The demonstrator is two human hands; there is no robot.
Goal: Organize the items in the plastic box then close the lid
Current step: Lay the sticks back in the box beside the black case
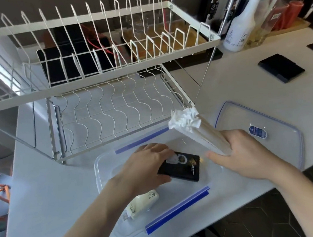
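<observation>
White-tipped stick bundle (202, 132) in right grip (241, 153), tilted above plastic box (102, 163).

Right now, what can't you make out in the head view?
- Black packet in the plastic box: left end hidden under left hand; print too small.
- Paper-wrapped bundle: lower end hidden by right hand.
- White pouch: partly hidden by left forearm.
- Lid label: unreadable.
</observation>
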